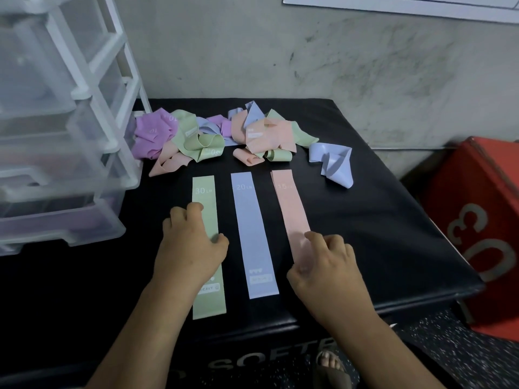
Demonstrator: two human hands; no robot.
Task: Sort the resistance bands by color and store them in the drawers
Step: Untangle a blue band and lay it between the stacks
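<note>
1. The left hand (191, 242) clamps the flat green band (205, 192) across its width, curled fingers at its left edge and thumb at its right.
2. The right hand (325, 265) pinches the near end of the pink band (289, 203), fingers curled on top.
3. A blue band (251, 234) lies flat between the two on the black bench (379, 234).
4. Farther back sits a tangled pile of bands (219, 133) in purple, green, blue and pink, with a crumpled blue band (334, 164) just to its right.
5. Clear plastic drawers (56, 164) stand at the left, and a red box (483, 234) is at the right.
</note>
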